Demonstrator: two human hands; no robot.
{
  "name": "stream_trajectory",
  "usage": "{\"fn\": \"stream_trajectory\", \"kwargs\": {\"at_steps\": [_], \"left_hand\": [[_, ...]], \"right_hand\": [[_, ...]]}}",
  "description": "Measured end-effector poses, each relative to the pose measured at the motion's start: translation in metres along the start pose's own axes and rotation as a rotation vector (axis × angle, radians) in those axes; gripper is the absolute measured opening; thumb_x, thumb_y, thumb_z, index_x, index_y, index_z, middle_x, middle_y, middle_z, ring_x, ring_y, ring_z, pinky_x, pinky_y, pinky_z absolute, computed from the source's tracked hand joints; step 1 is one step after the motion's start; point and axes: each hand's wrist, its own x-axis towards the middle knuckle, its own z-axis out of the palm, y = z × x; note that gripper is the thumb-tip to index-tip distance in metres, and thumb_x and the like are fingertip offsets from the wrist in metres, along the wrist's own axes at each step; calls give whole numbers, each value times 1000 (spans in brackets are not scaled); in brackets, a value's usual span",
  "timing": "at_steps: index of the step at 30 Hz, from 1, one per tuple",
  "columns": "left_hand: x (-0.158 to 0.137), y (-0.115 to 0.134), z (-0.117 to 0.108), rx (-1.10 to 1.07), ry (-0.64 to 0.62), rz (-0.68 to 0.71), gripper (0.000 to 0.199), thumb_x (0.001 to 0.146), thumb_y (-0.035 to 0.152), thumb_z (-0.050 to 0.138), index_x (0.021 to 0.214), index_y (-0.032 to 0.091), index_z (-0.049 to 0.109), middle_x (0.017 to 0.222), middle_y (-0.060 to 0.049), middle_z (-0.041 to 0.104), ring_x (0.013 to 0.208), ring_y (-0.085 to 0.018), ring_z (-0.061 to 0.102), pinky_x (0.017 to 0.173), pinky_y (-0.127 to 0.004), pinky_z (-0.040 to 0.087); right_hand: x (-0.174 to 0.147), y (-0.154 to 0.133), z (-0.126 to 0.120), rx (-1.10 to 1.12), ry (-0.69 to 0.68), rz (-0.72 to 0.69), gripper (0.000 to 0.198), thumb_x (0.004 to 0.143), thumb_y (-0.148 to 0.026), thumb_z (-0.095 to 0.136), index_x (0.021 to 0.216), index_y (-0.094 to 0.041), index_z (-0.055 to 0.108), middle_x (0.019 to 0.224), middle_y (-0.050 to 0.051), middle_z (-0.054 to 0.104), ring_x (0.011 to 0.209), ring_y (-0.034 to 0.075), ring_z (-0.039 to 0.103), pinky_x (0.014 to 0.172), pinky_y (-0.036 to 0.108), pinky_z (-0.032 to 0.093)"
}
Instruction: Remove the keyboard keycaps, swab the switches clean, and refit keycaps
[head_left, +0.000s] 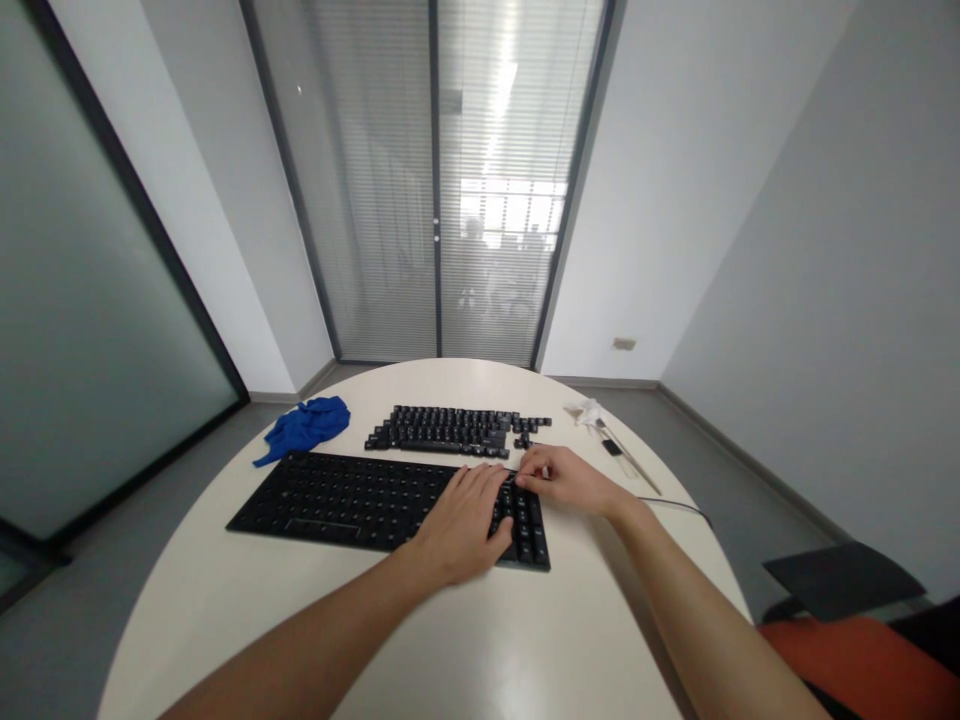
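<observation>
A black keyboard (337, 497) lies across the table. Most of its left and middle part shows bare key positions, while keycaps sit on the number pad at its right end. My left hand (466, 520) rests over the right half of the keyboard, its fingers stretched out and the thumb apart. At the keyboard's upper right corner, my right hand (556, 475) is closed in a pinch; whatever is between the fingertips is too small to make out. Loose black keycaps (442, 428) stand in rows just behind the keyboard, with a few near my right fingertips.
A crumpled blue cloth (307, 425) lies at the back left of the round white table (495, 650). A thin stick (631, 458) and a crumpled white item (585, 412) lie at the right, near a dark cable (679, 504). An orange-seated chair (855, 660) stands at right.
</observation>
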Motion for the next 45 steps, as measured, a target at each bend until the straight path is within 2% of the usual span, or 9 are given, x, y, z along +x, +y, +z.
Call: {"fn": "stream_trajectory", "kwargs": {"at_steps": [7, 12, 17, 21, 26, 30, 35, 45], "left_hand": [[0, -1, 0, 3, 0, 2, 50, 90, 28, 52, 138, 15, 43, 145, -14, 50, 137, -29, 43, 119, -51, 31], [-1, -1, 0, 0, -1, 3, 47, 91, 27, 52, 135, 15, 45, 144, -15, 51, 137, -29, 43, 119, -51, 30], [0, 0, -1, -10, -8, 14, 46, 90, 26, 53, 135, 16, 45, 144, -14, 51, 138, -29, 42, 119, -52, 29], [0, 1, -4, -11, -7, 20, 44, 90, 26, 53, 133, 17, 48, 146, -13, 49, 138, -29, 40, 119, -53, 28], [-1, 4, -9, -37, 14, 93, 40, 89, 25, 56, 129, 22, 54, 140, -9, 53, 132, -28, 44, 116, -50, 33], [-1, 4, -10, -24, 12, 97, 38, 90, 25, 56, 129, 23, 56, 138, -7, 55, 130, -28, 46, 116, -50, 33], [-1, 3, -8, -34, 10, 104, 37, 90, 25, 56, 127, 23, 57, 134, -8, 58, 127, -27, 49, 115, -50, 34], [-1, -1, -4, -70, 67, 49, 32, 89, 20, 52, 121, 18, 52, 131, -11, 59, 126, -26, 51, 112, -46, 41]], "right_hand": [[0, 0, 3, -12, 41, 54, 20, 89, -35, 62, 86, -18, 71, 81, 4, 68, 73, 17, 59, 68, 29, 46], [0, 3, 6, -15, 55, 47, 21, 88, -32, 61, 76, -17, 67, 78, 3, 64, 69, 15, 56, 64, 27, 44], [0, 3, 6, -21, 57, 53, 18, 89, -31, 60, 82, -17, 69, 79, 3, 65, 70, 16, 57, 66, 28, 45], [1, 3, 7, -19, 60, 47, 20, 90, -33, 60, 79, -18, 68, 79, 3, 65, 70, 16, 57, 66, 28, 46], [1, 1, 7, -22, 61, 52, 24, 90, -36, 60, 79, -18, 69, 79, 3, 66, 70, 16, 57, 66, 28, 45], [0, -3, 5, -13, 58, 66, 22, 91, -35, 60, 81, -17, 70, 80, 4, 66, 71, 16, 58, 66, 28, 46], [-2, -1, 1, 18, 13, 54, 12, 84, -26, 65, 86, -18, 74, 85, 4, 68, 77, 17, 61, 68, 27, 47], [-1, 6, 3, -2, 36, 69, 12, 77, -20, 65, 84, -18, 74, 81, 3, 68, 72, 16, 60, 66, 26, 47]]}}
